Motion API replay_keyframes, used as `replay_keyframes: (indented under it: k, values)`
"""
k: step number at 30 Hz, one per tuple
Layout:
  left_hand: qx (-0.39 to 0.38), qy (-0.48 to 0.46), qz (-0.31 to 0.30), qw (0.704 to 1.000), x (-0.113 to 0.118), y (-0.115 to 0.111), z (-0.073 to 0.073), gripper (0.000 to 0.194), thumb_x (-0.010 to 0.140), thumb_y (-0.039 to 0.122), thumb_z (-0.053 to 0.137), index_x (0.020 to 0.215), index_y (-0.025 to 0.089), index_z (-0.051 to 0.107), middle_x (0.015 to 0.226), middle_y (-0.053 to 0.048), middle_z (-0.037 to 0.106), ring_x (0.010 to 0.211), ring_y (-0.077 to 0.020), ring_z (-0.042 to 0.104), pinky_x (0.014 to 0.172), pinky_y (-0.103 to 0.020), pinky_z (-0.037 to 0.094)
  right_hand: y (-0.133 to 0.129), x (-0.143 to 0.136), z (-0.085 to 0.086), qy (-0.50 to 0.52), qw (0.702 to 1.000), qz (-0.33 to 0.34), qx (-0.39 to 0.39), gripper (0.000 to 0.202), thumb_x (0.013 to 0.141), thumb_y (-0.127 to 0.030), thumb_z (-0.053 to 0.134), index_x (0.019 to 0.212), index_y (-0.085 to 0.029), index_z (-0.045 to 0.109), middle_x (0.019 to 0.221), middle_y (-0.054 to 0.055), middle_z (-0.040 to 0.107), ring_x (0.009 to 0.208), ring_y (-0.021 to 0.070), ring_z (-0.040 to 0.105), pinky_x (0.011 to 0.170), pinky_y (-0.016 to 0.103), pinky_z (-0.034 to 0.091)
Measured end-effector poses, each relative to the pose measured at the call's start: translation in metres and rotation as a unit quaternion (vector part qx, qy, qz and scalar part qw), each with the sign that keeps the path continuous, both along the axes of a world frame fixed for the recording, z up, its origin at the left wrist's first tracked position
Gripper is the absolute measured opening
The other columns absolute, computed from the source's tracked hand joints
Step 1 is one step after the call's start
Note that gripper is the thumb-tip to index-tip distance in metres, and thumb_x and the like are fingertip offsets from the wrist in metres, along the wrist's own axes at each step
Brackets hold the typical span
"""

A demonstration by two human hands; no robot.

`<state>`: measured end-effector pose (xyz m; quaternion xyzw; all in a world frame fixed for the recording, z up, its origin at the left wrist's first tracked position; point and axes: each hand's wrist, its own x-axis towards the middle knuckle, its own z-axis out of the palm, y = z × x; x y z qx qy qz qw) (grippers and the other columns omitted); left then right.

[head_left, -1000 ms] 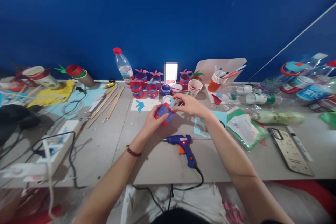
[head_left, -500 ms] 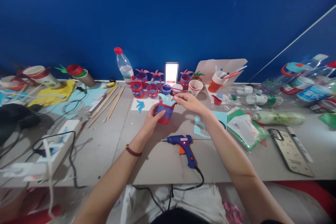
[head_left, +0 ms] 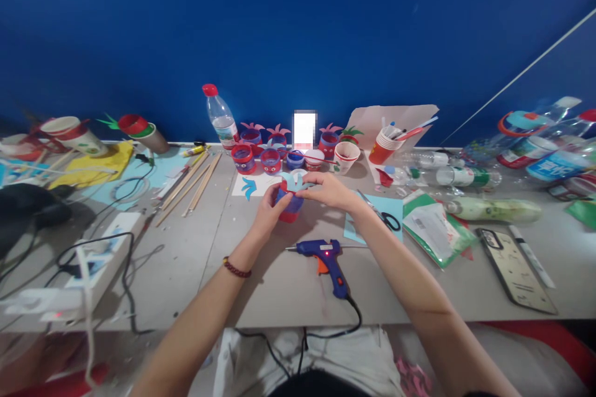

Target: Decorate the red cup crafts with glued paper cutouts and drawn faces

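My left hand (head_left: 270, 208) is wrapped round the left side of a small purple-and-red cup (head_left: 289, 211). A pale blue leaf-shaped paper cutout (head_left: 292, 181) stands up at the cup's rim. My right hand (head_left: 326, 191) comes from the right and pinches the cutout and rim between thumb and fingers; the fingertips partly cover where they meet. Just below lies a blue hot glue gun (head_left: 326, 254) with a lit red light, its nozzle pointing left. Another blue leaf cutout (head_left: 248, 188) rests on white paper to the left.
Painted cups (head_left: 244, 159) and a clear bottle (head_left: 220, 115) stand along the back. Scissors (head_left: 388, 220) lie on blue paper at the right, near a phone (head_left: 514, 270) and several plastic bottles. A power strip (head_left: 109, 254), cords and wooden sticks (head_left: 202, 186) are on the left.
My right hand has moved slightly left and down, closer against the cup's rim. The cutout now sits lower and tilts more, and the scissors show more fully.
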<state>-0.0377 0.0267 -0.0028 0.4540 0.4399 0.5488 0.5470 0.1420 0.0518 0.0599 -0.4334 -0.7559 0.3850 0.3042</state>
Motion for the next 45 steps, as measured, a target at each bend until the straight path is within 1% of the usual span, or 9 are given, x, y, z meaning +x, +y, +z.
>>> replay_keyframes:
  k: [4, 8, 13, 18, 21, 27, 34, 41, 45]
  values:
    - [0.008, 0.029, 0.022, 0.999, -0.001, 0.001, 0.001, 0.046, 0.067, 0.047, 0.074, 0.101, 0.019, 0.061, 0.107, -0.007, 0.068, 0.106, -0.0241, 0.06, 0.094, -0.036, 0.045, -0.002, -0.005, -0.001, -0.001, 0.999, 0.013, 0.034, 0.019, 0.08, -0.038, 0.067, 0.079, -0.019, 0.069, 0.086, 0.002, 0.067, 0.083, 0.0179, 0.059, 0.075, 0.029, 0.043]
    - [0.0, 0.047, 0.033, 0.998, -0.002, 0.001, 0.001, 0.042, 0.067, 0.047, 0.073, 0.096, 0.018, 0.063, 0.098, -0.006, 0.068, 0.096, -0.0232, 0.062, 0.09, -0.036, 0.046, -0.005, -0.01, -0.002, -0.014, 0.998, 0.001, 0.055, 0.018, 0.079, -0.036, 0.069, 0.074, -0.019, 0.067, 0.082, 0.001, 0.066, 0.08, 0.0166, 0.058, 0.074, 0.028, 0.042]
    - [-0.006, 0.054, 0.047, 0.997, -0.001, 0.0, 0.003, 0.041, 0.066, 0.047, 0.073, 0.093, 0.018, 0.064, 0.093, -0.005, 0.068, 0.089, -0.0217, 0.062, 0.085, -0.035, 0.048, -0.007, -0.012, -0.005, -0.017, 0.997, -0.011, 0.072, 0.022, 0.078, -0.04, 0.07, 0.074, -0.019, 0.064, 0.079, 0.0, 0.064, 0.076, 0.0152, 0.055, 0.07, 0.027, 0.04]
    - [0.009, 0.064, 0.06, 0.996, -0.001, 0.0, 0.004, 0.038, 0.066, 0.045, 0.073, 0.092, 0.019, 0.063, 0.091, -0.004, 0.067, 0.089, -0.0208, 0.062, 0.086, -0.034, 0.049, -0.007, -0.015, -0.005, -0.025, 0.996, -0.022, 0.08, 0.034, 0.078, -0.046, 0.068, 0.063, -0.018, 0.056, 0.068, -0.002, 0.054, 0.067, 0.0131, 0.048, 0.062, 0.026, 0.035]
    - [0.014, 0.061, 0.055, 0.997, -0.001, 0.0, 0.004, 0.038, 0.067, 0.045, 0.072, 0.093, 0.019, 0.063, 0.092, -0.004, 0.066, 0.09, -0.021, 0.062, 0.087, -0.035, 0.049, -0.007, -0.017, -0.004, -0.009, 0.998, -0.025, 0.056, 0.033, 0.078, -0.046, 0.066, 0.064, -0.018, 0.056, 0.069, -0.001, 0.054, 0.069, 0.0135, 0.049, 0.064, 0.027, 0.035]
    - [0.015, 0.058, 0.05, 0.997, -0.001, -0.001, 0.005, 0.036, 0.07, 0.047, 0.069, 0.094, 0.021, 0.061, 0.096, -0.004, 0.066, 0.095, -0.0225, 0.061, 0.088, -0.036, 0.048, -0.006, -0.018, -0.008, 0.049, 0.998, -0.029, -0.021, 0.025, 0.076, -0.042, 0.068, 0.075, -0.017, 0.064, 0.079, 0.001, 0.061, 0.078, 0.0161, 0.054, 0.073, 0.029, 0.04]
    - [0.014, 0.048, 0.055, 0.997, -0.001, -0.001, 0.003, 0.036, 0.07, 0.048, 0.069, 0.094, 0.022, 0.061, 0.097, -0.004, 0.065, 0.094, -0.0219, 0.06, 0.088, -0.037, 0.047, -0.007, -0.021, -0.011, 0.097, 0.994, -0.024, -0.045, 0.023, 0.076, -0.039, 0.068, 0.072, -0.017, 0.064, 0.076, 0.0, 0.059, 0.077, 0.0151, 0.053, 0.074, 0.029, 0.04]
    - [0.025, 0.055, 0.063, 0.996, -0.001, -0.002, 0.002, 0.035, 0.07, 0.048, 0.07, 0.094, 0.023, 0.061, 0.098, -0.003, 0.065, 0.095, -0.022, 0.059, 0.087, -0.036, 0.048, -0.01, -0.022, -0.011, 0.154, 0.983, -0.009, -0.099, 0.021, 0.073, -0.038, 0.071, 0.078, -0.018, 0.068, 0.081, 0.001, 0.062, 0.081, 0.0161, 0.056, 0.079, 0.03, 0.044]
    - [0.026, 0.055, 0.069, 0.996, -0.001, -0.001, 0.001, 0.036, 0.07, 0.048, 0.07, 0.095, 0.023, 0.061, 0.099, -0.003, 0.065, 0.098, -0.0223, 0.059, 0.089, -0.036, 0.047, -0.01, -0.022, -0.012, 0.165, 0.982, -0.014, -0.094, 0.019, 0.072, -0.035, 0.072, 0.077, -0.018, 0.067, 0.084, 0.001, 0.063, 0.083, 0.0159, 0.057, 0.081, 0.03, 0.044]
